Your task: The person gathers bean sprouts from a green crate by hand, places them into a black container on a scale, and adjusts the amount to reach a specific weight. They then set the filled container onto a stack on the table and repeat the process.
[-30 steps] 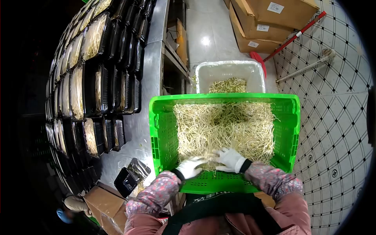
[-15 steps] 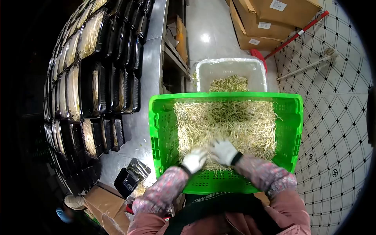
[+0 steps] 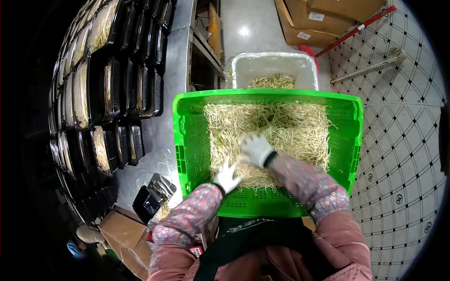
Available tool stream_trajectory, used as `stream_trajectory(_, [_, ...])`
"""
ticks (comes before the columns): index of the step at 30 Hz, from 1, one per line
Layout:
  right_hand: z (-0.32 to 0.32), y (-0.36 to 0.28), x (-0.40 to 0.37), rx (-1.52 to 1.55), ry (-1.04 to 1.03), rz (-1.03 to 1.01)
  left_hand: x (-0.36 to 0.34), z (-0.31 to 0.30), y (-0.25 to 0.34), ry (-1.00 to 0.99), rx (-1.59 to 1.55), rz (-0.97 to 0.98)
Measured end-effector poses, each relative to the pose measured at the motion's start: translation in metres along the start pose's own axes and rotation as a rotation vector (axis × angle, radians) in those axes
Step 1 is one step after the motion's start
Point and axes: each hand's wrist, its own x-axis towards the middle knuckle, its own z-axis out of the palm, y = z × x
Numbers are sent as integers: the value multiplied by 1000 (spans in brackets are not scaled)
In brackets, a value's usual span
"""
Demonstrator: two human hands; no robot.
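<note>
A green plastic crate stands in front of my body, with a thick bed of pale bean sprouts in it. A darker, greener patch shows in the sprouts toward the far wall. Both hands wear white gloves. My left hand is open at the near left of the bed, its fingers spread on the sprouts. Farther in, near the middle, my right hand lies palm down over the sprouts with its fingers apart, slightly blurred. No sprouts show gripped in either hand.
Behind the crate is a white tub holding more sprouts. Stacked black trays of sprouts line the metal table on the left, with an unfilled black tray nearby. Cardboard boxes and a red pole are at the far right.
My right hand has shifted left and farther into the sprout bed. The fingers of my left hand have spread. The whole view has tilted, so the crate sits higher in it.
</note>
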Motion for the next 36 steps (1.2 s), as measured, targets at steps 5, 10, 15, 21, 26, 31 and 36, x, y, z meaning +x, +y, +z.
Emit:
stream_trajectory(5, [11, -24, -124, 12, -29, -143, -38, 5, -6, -217, -18, 94])
stream_trajectory(10, [33, -29, -101, -99, 167, 4, -4, 28, 26, -33, 231, -42])
stream_trajectory(15, [16, -9, -100, 316, 115, 180, 18, 22, 19, 138, 249, 19])
stream_trajectory(21, [-4, 41, -146, 107, 249, 563, 3, -1, -11, 301, 151, 10])
stream_trajectory(26, [27, 63, -138, 574, 193, 626, 32, 13, -28, 205, -210, -228])
stream_trajectory(31, [-18, 27, -149, 964, 334, 604, 11, 25, 11, 251, -1247, 47])
stream_trajectory(36, [33, 34, -131, 703, 404, 609, 14, 21, 18, 140, -1067, -429])
